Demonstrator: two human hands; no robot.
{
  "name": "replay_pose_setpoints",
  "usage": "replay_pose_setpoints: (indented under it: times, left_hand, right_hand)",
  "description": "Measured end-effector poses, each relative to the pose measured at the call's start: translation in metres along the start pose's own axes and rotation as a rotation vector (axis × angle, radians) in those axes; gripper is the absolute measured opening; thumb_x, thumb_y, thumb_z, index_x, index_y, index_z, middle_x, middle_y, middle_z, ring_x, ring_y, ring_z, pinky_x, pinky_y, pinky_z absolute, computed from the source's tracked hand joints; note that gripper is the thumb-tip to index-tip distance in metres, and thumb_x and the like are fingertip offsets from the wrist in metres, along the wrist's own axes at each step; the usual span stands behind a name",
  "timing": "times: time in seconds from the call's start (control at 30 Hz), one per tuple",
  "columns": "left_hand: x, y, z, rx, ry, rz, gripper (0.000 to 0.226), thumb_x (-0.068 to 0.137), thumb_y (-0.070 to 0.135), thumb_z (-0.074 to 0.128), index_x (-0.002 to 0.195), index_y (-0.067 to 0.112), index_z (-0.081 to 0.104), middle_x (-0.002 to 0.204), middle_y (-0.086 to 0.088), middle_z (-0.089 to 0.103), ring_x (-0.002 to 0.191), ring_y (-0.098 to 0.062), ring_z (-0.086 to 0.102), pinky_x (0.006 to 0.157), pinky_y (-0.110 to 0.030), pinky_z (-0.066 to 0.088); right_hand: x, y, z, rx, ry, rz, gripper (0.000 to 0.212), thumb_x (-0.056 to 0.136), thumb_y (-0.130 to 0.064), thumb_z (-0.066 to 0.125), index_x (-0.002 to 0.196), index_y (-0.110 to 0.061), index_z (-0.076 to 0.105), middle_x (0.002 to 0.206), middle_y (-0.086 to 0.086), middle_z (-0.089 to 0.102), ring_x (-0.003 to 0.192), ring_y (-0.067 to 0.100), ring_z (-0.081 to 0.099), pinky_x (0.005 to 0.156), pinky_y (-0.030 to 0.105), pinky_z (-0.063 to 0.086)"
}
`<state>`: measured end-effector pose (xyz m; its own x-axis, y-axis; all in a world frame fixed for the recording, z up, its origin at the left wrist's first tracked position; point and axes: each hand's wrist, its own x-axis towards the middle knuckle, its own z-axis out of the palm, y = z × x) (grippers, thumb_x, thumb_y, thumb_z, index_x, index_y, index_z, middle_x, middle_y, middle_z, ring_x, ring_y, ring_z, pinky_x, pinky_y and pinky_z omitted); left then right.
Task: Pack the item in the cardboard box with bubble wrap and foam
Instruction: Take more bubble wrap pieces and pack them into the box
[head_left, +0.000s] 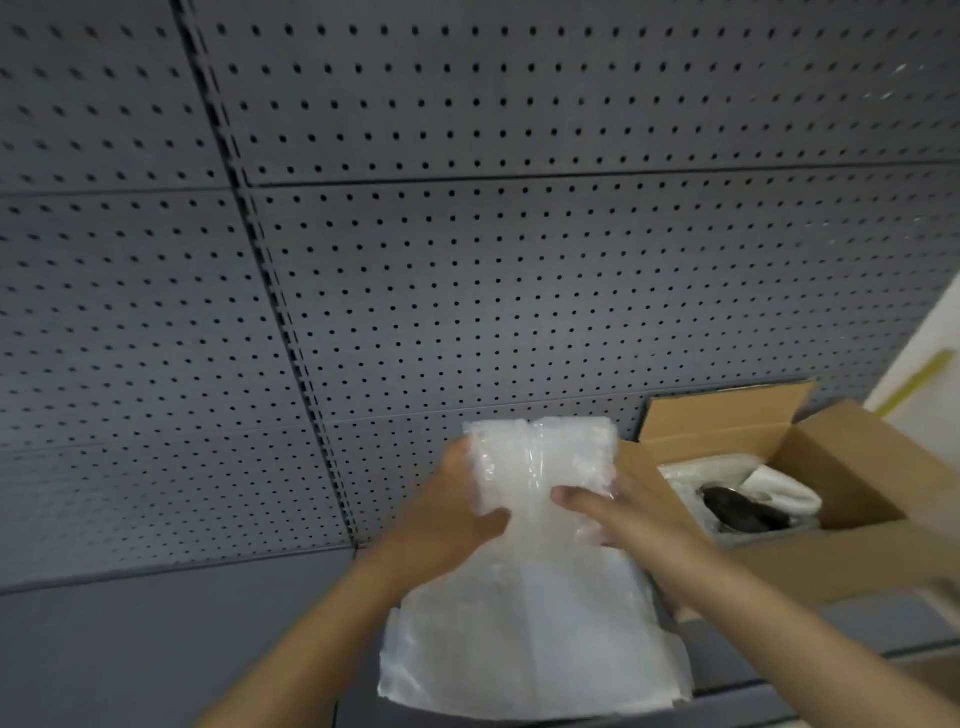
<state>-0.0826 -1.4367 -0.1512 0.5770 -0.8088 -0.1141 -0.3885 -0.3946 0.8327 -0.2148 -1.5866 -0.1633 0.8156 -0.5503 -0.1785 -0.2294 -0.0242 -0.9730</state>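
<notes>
Both hands, left hand (447, 525) and right hand (623, 525), hold a bubble wrap bundle (540, 478) with fingers curled round it, just left of the open cardboard box (810, 551) holding a dark item (743, 512) in white foam (779, 491).

A grey perforated panel wall (467, 249) fills nearly the whole frame, its small dark holes set in regular rows. A vertical slotted upright (244, 208) runs from the top left down towards the lower middle, tilted by the wide lens, and splits the wall into a left and a right section. Thin horizontal seams (571, 179) cross each section, dividing it into stacked panels. Along the lower left lies a plain grey surface (130, 639) without holes. At the right edge stands a pale wall (930, 358) carrying a strip of yellow tape (919, 382). The light is even and dim, with faint bright glints in the upper right corner.
</notes>
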Motion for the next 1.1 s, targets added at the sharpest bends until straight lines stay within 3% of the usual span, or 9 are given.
replay_pose_setpoints:
  times: [0.07, 0.13, 0.3, 0.47, 0.57, 0.67, 0.77, 0.87, 1.1]
  left_hand:
    - [-0.015, 0.02, 0.01, 0.044, -0.031, 0.1, 0.069, 0.087, 0.03, 0.068, 0.135, 0.04, 0.021, 0.106, 0.032, 0.038, 0.096, 0.014, 0.045, 0.08, 0.001, 0.036]
    - [-0.019, 0.037, 0.021, 0.073, -0.099, 0.183, 0.079, 0.081, 0.037, 0.072, 0.142, 0.037, 0.021, 0.126, 0.025, 0.044, 0.11, 0.002, 0.05, 0.092, -0.015, 0.045]
    - [-0.028, 0.078, 0.054, 0.18, -0.25, 0.31, 0.089, 0.084, 0.037, 0.067, 0.15, 0.037, 0.007, 0.146, 0.007, 0.037, 0.123, -0.01, 0.048, 0.104, -0.031, 0.044]
    - [-0.028, 0.109, 0.088, 0.235, -0.311, 0.415, 0.075, 0.085, 0.042, 0.064, 0.142, 0.043, 0.017, 0.139, 0.011, 0.041, 0.117, -0.005, 0.051, 0.101, -0.035, 0.048]
    - [-0.023, 0.131, 0.114, 0.244, -0.352, 0.443, 0.068, 0.085, 0.036, 0.065, 0.14, 0.035, 0.024, 0.134, 0.013, 0.042, 0.114, -0.004, 0.052, 0.099, -0.034, 0.05]
    - [-0.012, 0.152, 0.143, 0.256, -0.379, 0.458, 0.069, 0.085, 0.031, 0.067, 0.141, 0.033, 0.027, 0.143, 0.016, 0.039, 0.118, -0.002, 0.05, 0.101, -0.028, 0.047]
    - [0.004, 0.174, 0.17, 0.321, -0.363, 0.456, 0.06, 0.084, 0.031, 0.069, 0.134, 0.036, 0.035, 0.136, 0.019, 0.044, 0.118, -0.001, 0.048, 0.102, -0.032, 0.047]
    - [0.022, 0.192, 0.196, 0.392, -0.343, 0.423, 0.046, 0.086, 0.029, 0.068, 0.126, 0.032, 0.045, 0.129, 0.017, 0.049, 0.117, -0.003, 0.049, 0.1, -0.033, 0.047]
    - [0.069, 0.199, 0.225, 0.508, -0.233, 0.304, 0.03, 0.087, 0.029, 0.065, 0.114, 0.033, 0.054, 0.11, 0.018, 0.054, 0.098, -0.005, 0.056, 0.08, -0.022, 0.049]
  right_hand:
    - [-0.022, -0.016, -0.007, -0.048, -0.058, -0.035, 0.033, 0.082, -0.045, 0.067, 0.114, -0.039, 0.06, 0.108, -0.017, 0.071, 0.097, 0.0, 0.068, 0.08, 0.024, 0.053]
    - [-0.04, -0.028, -0.012, -0.114, -0.051, -0.065, 0.036, 0.078, -0.051, 0.07, 0.111, -0.04, 0.062, 0.107, -0.021, 0.071, 0.099, -0.003, 0.067, 0.085, 0.02, 0.052]
    - [-0.075, -0.031, -0.046, -0.217, 0.068, -0.088, 0.022, 0.08, -0.02, 0.075, 0.099, -0.026, 0.067, 0.09, -0.014, 0.076, 0.085, -0.007, 0.069, 0.068, 0.005, 0.049]
    - [-0.112, -0.026, -0.098, -0.116, 0.139, -0.037, 0.034, 0.08, -0.025, 0.073, 0.113, -0.025, 0.065, 0.103, -0.007, 0.076, 0.094, 0.006, 0.071, 0.083, 0.024, 0.056]
    - [-0.126, -0.022, -0.124, -0.133, 0.146, -0.081, 0.032, 0.079, -0.029, 0.073, 0.109, -0.026, 0.066, 0.1, -0.005, 0.076, 0.093, 0.004, 0.071, 0.08, 0.021, 0.055]
    - [-0.129, -0.012, -0.161, -0.256, 0.368, -0.177, 0.029, 0.078, -0.006, 0.076, 0.087, -0.03, 0.063, 0.089, -0.011, 0.071, 0.084, -0.004, 0.068, 0.073, 0.012, 0.054]
    - [-0.128, -0.006, -0.208, -0.324, 0.466, -0.165, 0.031, 0.078, -0.005, 0.071, 0.086, -0.032, 0.057, 0.101, 0.0, 0.07, 0.097, 0.015, 0.067, 0.086, 0.034, 0.056]
    - [-0.124, 0.0, -0.255, -0.348, 0.408, -0.101, 0.031, 0.081, -0.012, 0.069, 0.103, -0.029, 0.056, 0.111, 0.003, 0.068, 0.103, 0.02, 0.064, 0.093, 0.042, 0.053]
    - [-0.086, 0.009, -0.311, -0.328, 0.267, -0.051, 0.038, 0.086, -0.011, 0.066, 0.113, -0.03, 0.049, 0.112, -0.002, 0.063, 0.102, 0.014, 0.06, 0.081, 0.021, 0.049]
